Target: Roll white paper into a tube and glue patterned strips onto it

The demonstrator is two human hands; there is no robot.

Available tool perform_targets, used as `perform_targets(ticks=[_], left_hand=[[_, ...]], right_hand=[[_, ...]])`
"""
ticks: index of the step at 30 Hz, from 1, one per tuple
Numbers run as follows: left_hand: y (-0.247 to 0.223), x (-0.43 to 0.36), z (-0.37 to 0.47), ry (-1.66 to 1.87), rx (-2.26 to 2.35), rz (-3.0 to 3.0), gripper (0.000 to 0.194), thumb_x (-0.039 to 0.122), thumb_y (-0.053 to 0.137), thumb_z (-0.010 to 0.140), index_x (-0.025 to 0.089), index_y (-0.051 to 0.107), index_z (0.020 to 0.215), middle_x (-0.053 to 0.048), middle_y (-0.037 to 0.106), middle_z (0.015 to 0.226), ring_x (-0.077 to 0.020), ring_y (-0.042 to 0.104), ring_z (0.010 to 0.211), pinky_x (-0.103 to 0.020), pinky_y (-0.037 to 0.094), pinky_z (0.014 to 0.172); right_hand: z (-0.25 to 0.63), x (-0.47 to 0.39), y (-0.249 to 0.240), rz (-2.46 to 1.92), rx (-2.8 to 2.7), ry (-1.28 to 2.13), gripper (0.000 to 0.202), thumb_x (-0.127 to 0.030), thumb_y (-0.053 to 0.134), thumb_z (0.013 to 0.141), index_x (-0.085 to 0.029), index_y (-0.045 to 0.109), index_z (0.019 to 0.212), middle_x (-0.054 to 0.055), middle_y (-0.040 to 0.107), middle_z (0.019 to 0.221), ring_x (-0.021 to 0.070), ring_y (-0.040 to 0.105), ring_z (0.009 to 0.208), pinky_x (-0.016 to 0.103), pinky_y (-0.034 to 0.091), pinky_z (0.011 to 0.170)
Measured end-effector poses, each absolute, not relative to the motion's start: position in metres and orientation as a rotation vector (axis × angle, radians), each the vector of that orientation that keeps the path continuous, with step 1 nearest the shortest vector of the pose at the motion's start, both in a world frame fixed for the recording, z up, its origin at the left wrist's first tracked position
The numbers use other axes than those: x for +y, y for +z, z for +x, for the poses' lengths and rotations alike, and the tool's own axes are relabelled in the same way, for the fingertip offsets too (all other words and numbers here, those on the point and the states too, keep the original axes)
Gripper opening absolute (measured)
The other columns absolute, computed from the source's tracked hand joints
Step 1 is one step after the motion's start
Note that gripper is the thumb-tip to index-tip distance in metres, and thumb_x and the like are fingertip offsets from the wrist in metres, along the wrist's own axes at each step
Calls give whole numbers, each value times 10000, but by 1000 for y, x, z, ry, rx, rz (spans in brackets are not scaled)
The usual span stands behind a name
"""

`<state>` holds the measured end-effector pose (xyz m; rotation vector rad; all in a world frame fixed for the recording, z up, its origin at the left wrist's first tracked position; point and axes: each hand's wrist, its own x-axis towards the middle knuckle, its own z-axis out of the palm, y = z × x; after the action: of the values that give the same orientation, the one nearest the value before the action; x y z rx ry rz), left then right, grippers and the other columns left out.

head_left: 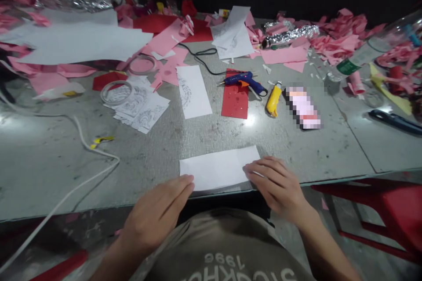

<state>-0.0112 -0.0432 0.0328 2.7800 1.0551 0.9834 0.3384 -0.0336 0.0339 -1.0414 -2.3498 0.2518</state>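
Note:
A folded-looking strip of white paper (219,169) lies at the table's near edge, its long side along the edge. My left hand (158,210) is at its lower left corner, fingers together and closed on the paper. At the right end, my right hand (275,186) has its fingers bent over the paper's edge and holds it; the thumb is mostly hidden. Beyond the strip lie a white sheet with a grey printed pattern (194,92) and a red card (234,101). A blue glue gun (244,80) rests across the red card's top.
Right of the glue gun are a yellow utility knife (273,100) and a phone (302,108). Printed sheets (141,105) and a tape roll (116,93) lie left. A plastic bottle (359,57), pink scraps (346,30) and a white cable (79,127) surround these. A red stool (395,210) stands right.

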Motion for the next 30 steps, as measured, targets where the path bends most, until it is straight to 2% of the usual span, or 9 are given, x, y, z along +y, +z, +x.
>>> perform_targets(ticks=[3, 6, 11, 14, 17, 20, 23, 26, 30], left_hand=[[33, -35, -2, 947, 1058, 2833, 314, -97, 622, 933, 10, 723, 1211, -190, 781, 1243, -302, 728, 1195, -449, 570, 1027], [34, -29, 8, 860, 1086, 2902, 268, -58, 590, 967, 11, 726, 1187, -191, 780, 1242, -316, 739, 1141, -467, 557, 966], [32, -30, 22, 753, 1136, 2908, 257, 32, 548, 1030, 55, 738, 1201, -168, 767, 1308, -298, 724, 1073, -459, 511, 887], [31, -31, 25, 670, 1146, 2904, 246, 166, 597, 1067, 67, 735, 1245, -153, 772, 1300, -288, 705, 1049, -451, 502, 876], [31, -27, 25, 605, 1122, 2900, 335, 328, 585, 1100, 103, 723, 1307, -126, 761, 1344, -284, 693, 1078, -456, 499, 899], [33, -19, 24, 500, 1086, 2913, 357, 321, 499, 1131, 148, 694, 1375, -104, 662, 1522, -301, 638, 1295, -485, 479, 1037], [37, -11, 24, 413, 1056, 2951, 356, 285, 475, 1132, 160, 681, 1395, -112, 635, 1553, -296, 619, 1345, -481, 482, 1045], [49, -1, 29, 402, 1031, 3018, 345, 285, 524, 1114, 154, 681, 1391, -130, 689, 1476, -298, 675, 1229, -468, 507, 966], [69, 37, 49, 446, 852, 3061, 330, 291, 514, 1114, 130, 698, 1337, -151, 722, 1394, -299, 696, 1201, -469, 519, 992]], right_hand=[[338, -26, 38, -1100, -2358, 204, 427, -43, 655, 963, -236, 683, 1343, 67, 776, 1353, 274, 706, 1232, 558, 506, 1128], [327, -20, 46, -1092, -2422, 224, 435, -167, 714, 972, -234, 650, 1397, 72, 749, 1412, 293, 665, 1324, 594, 437, 1217], [293, -14, 51, -1008, -2586, 371, 478, -316, 655, 1042, -199, 586, 1500, 75, 600, 1610, 282, 505, 1528, 557, 352, 1317], [283, -12, 48, -982, -2653, 471, 456, -351, 609, 1067, -190, 593, 1494, 71, 569, 1639, 287, 467, 1562, 563, 343, 1327], [291, -7, 52, -941, -2616, 489, 449, -334, 642, 1048, -221, 607, 1481, 68, 596, 1615, 287, 488, 1549, 570, 367, 1314], [309, 14, 63, -997, -2457, 395, 447, -254, 677, 1020, -273, 630, 1464, 69, 699, 1487, 281, 604, 1428, 540, 494, 1207], [330, 61, 74, -1160, -2193, 226, 211, -259, 653, 1026, -248, 754, 1212, 94, 799, 1184, 273, 738, 1100, 469, 591, 977], [347, 127, 77, -1383, -2073, 92, 190, -333, 621, 1031, -221, 766, 979, 81, 782, 943, 257, 722, 889, 401, 542, 813], [355, 204, 69, -1647, -2041, -4, 282, -430, 667, 989, -187, 754, 874, 115, 766, 891, 270, 668, 824, 390, 472, 793]])
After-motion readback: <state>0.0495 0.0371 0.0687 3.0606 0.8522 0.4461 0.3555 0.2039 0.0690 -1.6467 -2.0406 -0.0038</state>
